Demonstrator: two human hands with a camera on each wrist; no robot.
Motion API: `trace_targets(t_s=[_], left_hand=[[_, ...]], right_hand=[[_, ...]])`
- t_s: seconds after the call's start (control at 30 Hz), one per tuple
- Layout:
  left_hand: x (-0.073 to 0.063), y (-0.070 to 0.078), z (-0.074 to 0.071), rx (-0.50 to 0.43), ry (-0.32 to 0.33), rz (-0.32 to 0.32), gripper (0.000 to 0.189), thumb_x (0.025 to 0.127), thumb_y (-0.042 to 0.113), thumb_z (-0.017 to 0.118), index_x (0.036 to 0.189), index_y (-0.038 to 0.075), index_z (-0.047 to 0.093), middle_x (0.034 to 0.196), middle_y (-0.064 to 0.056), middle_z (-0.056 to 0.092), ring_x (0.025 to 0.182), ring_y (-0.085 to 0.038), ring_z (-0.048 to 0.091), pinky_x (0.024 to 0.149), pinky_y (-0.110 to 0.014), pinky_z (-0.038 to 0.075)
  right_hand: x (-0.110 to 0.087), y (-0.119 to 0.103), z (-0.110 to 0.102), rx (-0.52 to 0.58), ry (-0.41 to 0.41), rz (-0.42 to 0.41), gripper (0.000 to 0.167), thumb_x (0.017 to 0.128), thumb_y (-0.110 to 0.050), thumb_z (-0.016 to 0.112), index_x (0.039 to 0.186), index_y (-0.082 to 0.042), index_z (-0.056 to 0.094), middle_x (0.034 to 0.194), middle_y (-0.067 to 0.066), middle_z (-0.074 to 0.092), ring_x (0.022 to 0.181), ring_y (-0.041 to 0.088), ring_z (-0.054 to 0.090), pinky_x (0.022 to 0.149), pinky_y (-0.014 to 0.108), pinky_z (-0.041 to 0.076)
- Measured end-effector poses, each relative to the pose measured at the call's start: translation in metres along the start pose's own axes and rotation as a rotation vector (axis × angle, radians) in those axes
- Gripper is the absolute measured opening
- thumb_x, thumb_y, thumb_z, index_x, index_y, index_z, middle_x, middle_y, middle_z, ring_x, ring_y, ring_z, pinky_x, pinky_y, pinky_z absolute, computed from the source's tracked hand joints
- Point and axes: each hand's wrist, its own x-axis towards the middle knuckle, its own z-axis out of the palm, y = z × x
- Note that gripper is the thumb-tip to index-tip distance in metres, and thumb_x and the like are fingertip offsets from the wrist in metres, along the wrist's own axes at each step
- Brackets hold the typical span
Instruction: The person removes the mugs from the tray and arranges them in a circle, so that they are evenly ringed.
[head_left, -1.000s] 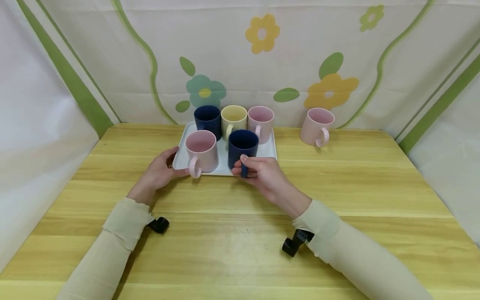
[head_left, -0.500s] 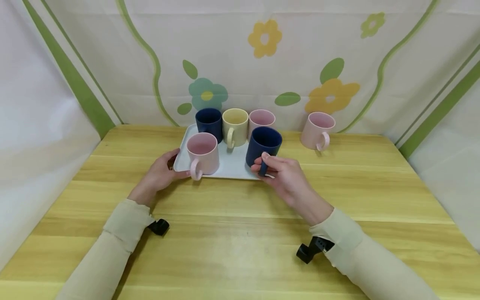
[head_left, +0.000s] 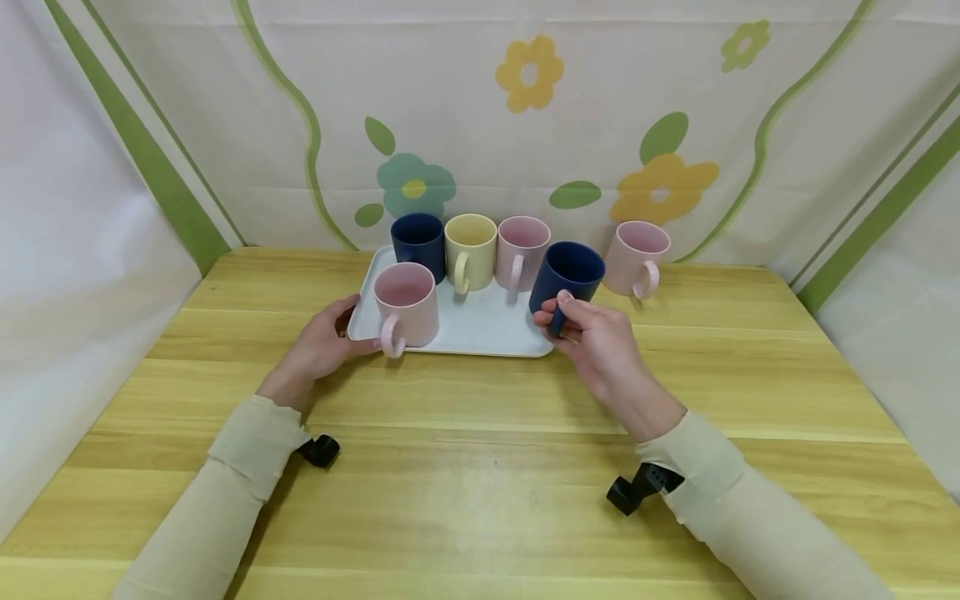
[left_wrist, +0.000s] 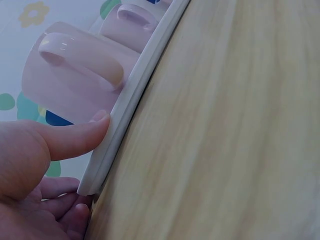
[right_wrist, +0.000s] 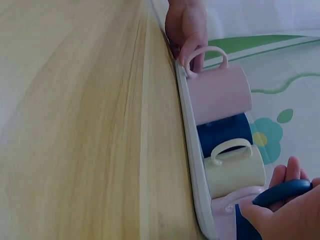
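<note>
My right hand (head_left: 603, 350) pinches the handle of a dark blue mug (head_left: 550, 287), held slightly tilted above the right end of a white tray (head_left: 480, 329). In the right wrist view the thumb presses on that blue handle (right_wrist: 282, 193). My left hand (head_left: 318, 343) grips the tray's front left corner, thumb along the rim and fingers round the side. A pink mug (head_left: 417, 321) stands upright on the tray near the left thumb. Behind it, a second dark blue mug (head_left: 429, 262), a cream-yellow mug (head_left: 480, 254) and another pink mug (head_left: 531, 262) stand in a row.
One more pink mug (head_left: 624, 265) stands on the wooden table (head_left: 465, 500) to the right of the tray, near the back edge. A white cloth with flowers (head_left: 465, 100) hangs behind the table and along both sides.
The dark blue mug has come off the front middle of the tray and moved right with my right hand. My left hand stays at the tray corner.
</note>
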Motion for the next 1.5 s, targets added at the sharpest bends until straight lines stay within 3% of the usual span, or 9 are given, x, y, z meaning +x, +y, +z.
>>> trace_targets(t_s=[0.3,0.9,1.03,1.2,1.3,1.5], left_hand=[[-0.001,0.001,0.000,0.013,0.000,0.009,0.098,0.096,0.019,0.080,0.170,0.002,0.017,0.172,-0.027,0.030,0.149,-0.045,0.037,0.129,-0.063,0.028],[-0.002,0.002,0.000,0.016,0.002,0.013,0.097,0.096,0.018,0.080,0.170,0.002,0.017,0.171,-0.027,0.030,0.149,-0.045,0.038,0.129,-0.063,0.028],[-0.002,0.001,0.000,0.005,0.001,0.021,0.097,0.096,0.017,0.080,0.169,0.001,0.018,0.171,-0.027,0.031,0.149,-0.045,0.038,0.129,-0.062,0.028],[-0.002,0.001,-0.001,0.008,0.003,0.028,0.097,0.096,0.017,0.080,0.169,0.001,0.018,0.170,-0.027,0.032,0.148,-0.045,0.039,0.128,-0.063,0.029],[-0.001,0.001,-0.001,0.018,0.003,0.032,0.096,0.096,0.017,0.080,0.169,0.001,0.019,0.170,-0.027,0.033,0.147,-0.045,0.040,0.128,-0.063,0.030],[-0.001,0.000,0.000,0.018,0.000,0.032,0.097,0.096,0.017,0.080,0.169,0.001,0.018,0.170,-0.027,0.033,0.147,-0.045,0.040,0.128,-0.062,0.029]], right_hand=[[0.015,0.001,-0.017,0.002,0.070,-0.013,0.028,0.111,-0.027,0.057,0.097,-0.011,0.076,0.089,-0.001,0.079,0.097,0.012,0.075,0.122,0.046,0.044],[0.032,0.002,-0.037,-0.008,0.131,0.011,0.032,0.111,-0.029,0.057,0.114,-0.002,0.074,0.087,-0.003,0.080,0.099,0.010,0.074,0.124,0.045,0.041],[0.034,0.002,-0.037,-0.025,0.136,0.014,0.034,0.111,-0.030,0.057,0.122,0.000,0.070,0.094,-0.002,0.079,0.105,0.011,0.073,0.125,0.044,0.041],[0.036,0.001,-0.031,-0.101,0.117,0.029,0.049,0.112,-0.031,0.054,0.147,0.003,0.058,0.122,0.005,0.076,0.130,0.018,0.067,0.127,0.043,0.039],[0.039,-0.001,-0.029,-0.166,0.093,0.029,0.051,0.113,-0.030,0.052,0.153,0.002,0.053,0.135,0.007,0.074,0.140,0.023,0.062,0.128,0.043,0.038],[0.046,-0.002,-0.028,-0.224,0.102,-0.006,0.048,0.113,-0.024,0.053,0.150,0.006,0.055,0.125,0.005,0.080,0.136,0.025,0.066,0.125,0.037,0.042]])
